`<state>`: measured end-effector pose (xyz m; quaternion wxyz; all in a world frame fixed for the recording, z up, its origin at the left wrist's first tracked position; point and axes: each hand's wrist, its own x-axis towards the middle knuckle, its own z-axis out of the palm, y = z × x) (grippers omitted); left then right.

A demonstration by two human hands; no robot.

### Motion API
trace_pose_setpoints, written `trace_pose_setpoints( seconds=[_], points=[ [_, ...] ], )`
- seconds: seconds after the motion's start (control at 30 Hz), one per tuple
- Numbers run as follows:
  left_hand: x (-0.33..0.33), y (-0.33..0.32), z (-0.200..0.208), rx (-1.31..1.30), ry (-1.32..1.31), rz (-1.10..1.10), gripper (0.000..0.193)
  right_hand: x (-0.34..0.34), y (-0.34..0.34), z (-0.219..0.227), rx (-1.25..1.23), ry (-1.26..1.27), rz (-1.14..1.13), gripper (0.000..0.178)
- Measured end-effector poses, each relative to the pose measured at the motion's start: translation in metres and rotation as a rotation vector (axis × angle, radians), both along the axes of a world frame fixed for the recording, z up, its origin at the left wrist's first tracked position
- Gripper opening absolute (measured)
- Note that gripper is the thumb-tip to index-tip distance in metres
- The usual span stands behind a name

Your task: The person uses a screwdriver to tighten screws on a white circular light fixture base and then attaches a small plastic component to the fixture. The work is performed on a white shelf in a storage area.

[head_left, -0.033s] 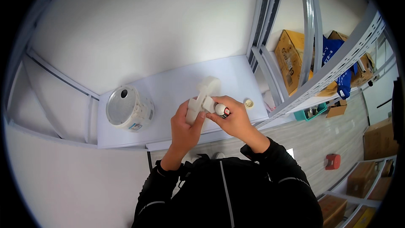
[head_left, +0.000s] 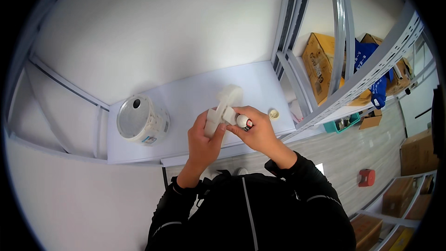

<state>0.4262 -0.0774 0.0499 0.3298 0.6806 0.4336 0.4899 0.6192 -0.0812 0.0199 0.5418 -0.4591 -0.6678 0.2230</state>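
Note:
Both hands meet in front of me over the white shelf top [head_left: 186, 93]. My left hand [head_left: 203, 137] is closed round the lower part of a white plastic piece [head_left: 231, 95], long and rounded at its far end, with blocky parts along it. The fingertips of my right hand [head_left: 257, 130] pinch a small white block [head_left: 229, 115] against the side of that piece. Also in the right hand, between fingers and palm, sits a small bottle [head_left: 244, 121] with a rounded white end and a red and black label. The fingers hide where block and piece meet.
A white bucket [head_left: 135, 120], its lid dark-spotted, stands on the shelf at left. A small round cream-coloured thing [head_left: 274, 114] lies right of my hands. Metal rack posts [head_left: 339, 32] rise at right, before cardboard boxes [head_left: 319, 65] and a blue bag [head_left: 367, 56]. A red stool [head_left: 366, 177] stands on the floor.

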Motion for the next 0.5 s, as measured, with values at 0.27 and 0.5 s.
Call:
trace_pose_setpoints(
  seconds=[0.27,0.5],
  points=[
    [-0.007,0.009,0.002,-0.091,0.045,-0.003,0.043,-0.010,-0.011,0.000,0.015,-0.114,-0.042,0.046],
    [-0.006,0.009,-0.008,-0.051,0.080,0.040,0.036,-0.014,-0.008,-0.002,0.090,-0.137,-0.043,0.047]
  ],
)
